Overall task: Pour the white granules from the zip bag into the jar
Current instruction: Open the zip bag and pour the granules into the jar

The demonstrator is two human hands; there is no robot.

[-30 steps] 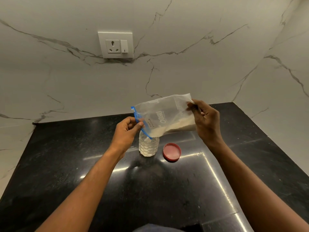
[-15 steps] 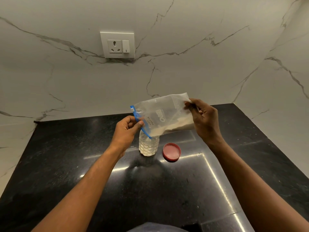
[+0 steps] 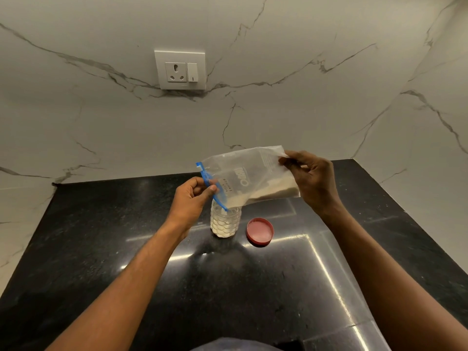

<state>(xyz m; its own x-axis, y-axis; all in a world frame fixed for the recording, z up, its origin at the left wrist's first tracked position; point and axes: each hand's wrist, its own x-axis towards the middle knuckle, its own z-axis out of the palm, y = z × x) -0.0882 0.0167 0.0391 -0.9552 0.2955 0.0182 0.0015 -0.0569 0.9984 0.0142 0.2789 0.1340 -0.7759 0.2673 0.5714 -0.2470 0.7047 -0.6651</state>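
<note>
A clear zip bag [image 3: 249, 176] with a blue zip strip lies tilted on its side above the black counter, its open mouth down at the left. White granules [image 3: 266, 193] sit along its lower edge and reach the mouth. My left hand [image 3: 193, 196] pinches the blue zip end. My right hand [image 3: 310, 178] holds the bag's raised bottom end. Directly below the mouth stands a small clear dimpled jar [image 3: 225, 222], open, partly filled with white granules. Its red lid [image 3: 260, 231] lies on the counter just right of it.
The black stone counter [image 3: 101, 249] runs into a corner of white marble walls. A white socket and switch plate [image 3: 179, 69] is on the back wall above the jar. Dark cloth [image 3: 235, 345] shows at the bottom edge.
The bag's right end has risen slightly with my right hand, and granules have slid toward the mouth. The jar and lid have not moved.
</note>
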